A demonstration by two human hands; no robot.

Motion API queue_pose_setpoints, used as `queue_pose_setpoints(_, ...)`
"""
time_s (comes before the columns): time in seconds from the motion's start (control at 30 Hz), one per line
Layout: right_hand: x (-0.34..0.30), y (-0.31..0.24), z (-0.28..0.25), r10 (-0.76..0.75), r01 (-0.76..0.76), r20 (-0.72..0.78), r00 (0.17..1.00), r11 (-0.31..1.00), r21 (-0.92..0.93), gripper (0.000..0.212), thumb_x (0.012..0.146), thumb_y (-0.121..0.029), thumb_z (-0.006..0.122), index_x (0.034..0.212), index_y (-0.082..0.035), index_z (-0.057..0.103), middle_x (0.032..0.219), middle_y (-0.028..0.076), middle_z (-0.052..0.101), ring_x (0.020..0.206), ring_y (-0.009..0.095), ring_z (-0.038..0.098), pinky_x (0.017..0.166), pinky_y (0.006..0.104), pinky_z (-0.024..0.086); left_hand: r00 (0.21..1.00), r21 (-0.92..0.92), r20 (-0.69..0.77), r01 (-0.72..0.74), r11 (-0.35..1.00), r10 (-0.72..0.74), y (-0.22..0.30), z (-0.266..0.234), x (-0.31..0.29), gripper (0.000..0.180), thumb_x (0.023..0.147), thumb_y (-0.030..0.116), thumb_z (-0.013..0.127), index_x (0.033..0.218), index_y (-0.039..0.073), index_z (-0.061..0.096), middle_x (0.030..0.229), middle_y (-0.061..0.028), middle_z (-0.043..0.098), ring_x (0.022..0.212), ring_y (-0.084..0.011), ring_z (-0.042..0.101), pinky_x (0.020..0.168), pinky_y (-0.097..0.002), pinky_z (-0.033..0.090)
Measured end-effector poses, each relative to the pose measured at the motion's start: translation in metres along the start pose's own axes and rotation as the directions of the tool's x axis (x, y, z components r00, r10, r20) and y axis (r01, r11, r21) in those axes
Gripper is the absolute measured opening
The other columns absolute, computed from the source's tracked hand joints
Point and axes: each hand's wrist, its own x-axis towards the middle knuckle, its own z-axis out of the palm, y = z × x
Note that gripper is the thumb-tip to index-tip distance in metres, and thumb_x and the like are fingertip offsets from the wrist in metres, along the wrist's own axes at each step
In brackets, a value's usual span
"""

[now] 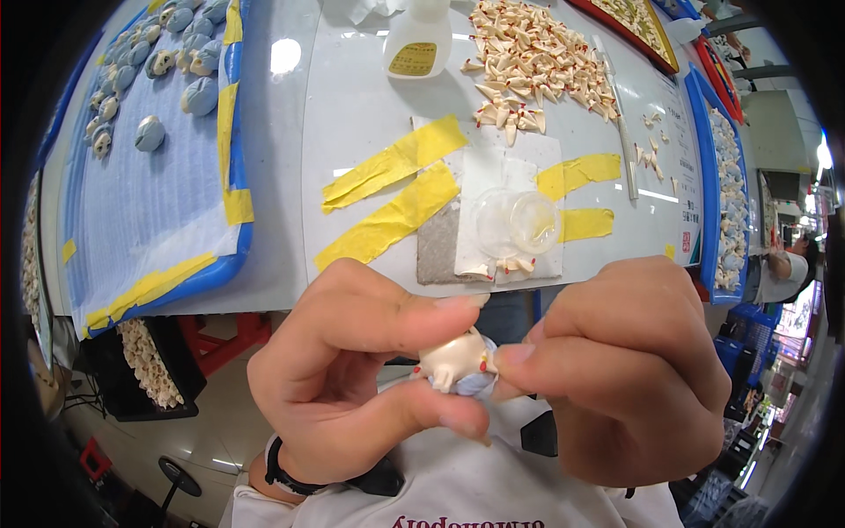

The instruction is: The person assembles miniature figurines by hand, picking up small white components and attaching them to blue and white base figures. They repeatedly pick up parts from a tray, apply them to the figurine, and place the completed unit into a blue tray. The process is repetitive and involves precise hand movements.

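Note:
Between my hands, close to my body and just off the table's front edge, is a small cream and pale blue figurine [451,359] with red tips on its little limbs. My left hand [352,378] grips it from the left, thumb and fingers on its upper and lower sides. From the right, my right hand [616,370] pinches thumb and forefinger together at the figurine's right side; any small part between those fingertips is hidden. Beyond the hands, a clear plastic cup [534,222] sits on a white card, with a few red-tipped cream pieces [515,265] beside it.
At left, a blue tray [231,255] lined with foam holds several blue figurines [150,134]. A bottle [418,40] and a heap of red-tipped cream pieces [537,66] lie at the back. Yellow tape [387,216] crosses the table. Another blue tray [741,238] stands right; a person [786,273] is beyond.

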Motion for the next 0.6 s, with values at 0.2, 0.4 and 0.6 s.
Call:
queue_pose_setpoints(0.2,-0.008,0.011,0.000,0.027,-0.029,0.016,1.000,0.982,0.186,0.023,0.062,0.002,0.068,0.083,-0.004,0.061,0.081,0.009,0.056,0.063,0.016,0.053,0.056,0.0260,0.042,0.995,0.213,0.062,-0.089,0.973,0.077,0.000,-0.005,-0.001,0.044,0.065,0.022,0.077,0.095,-0.002,0.055,0.084,-0.0100,0.055,0.072,-0.0151,0.055,0.066,-0.0232,0.044)
queue_pose_setpoints(0.4,-0.009,-0.004,-0.008,0.397,-0.499,0.301,0.867,0.674,0.545,0.063,0.061,-0.008,0.079,0.111,0.003,0.041,0.099,0.013,0.056,0.089,0.018,0.057,0.079,0.0274,0.044,0.875,0.418,0.345,-0.466,0.780,0.339,0.008,0.002,0.016,0.043,0.065,0.017,0.077,0.094,-0.003,0.052,0.088,-0.0161,0.056,0.077,-0.0218,0.056,0.066,-0.0263,0.046)
queue_pose_setpoints(0.6,-0.017,-0.001,-0.011,0.468,-0.568,0.352,0.810,0.479,0.670,0.062,0.060,-0.013,0.080,0.106,0.003,0.043,0.102,0.016,0.055,0.096,0.020,0.056,0.082,0.0295,0.044,0.923,0.418,0.283,-0.363,0.833,0.261,0.018,0.003,0.013,0.027,0.069,0.012,0.072,0.085,-0.001,0.054,0.087,-0.0162,0.057,0.075,-0.0222,0.057,0.063,-0.0286,0.047)
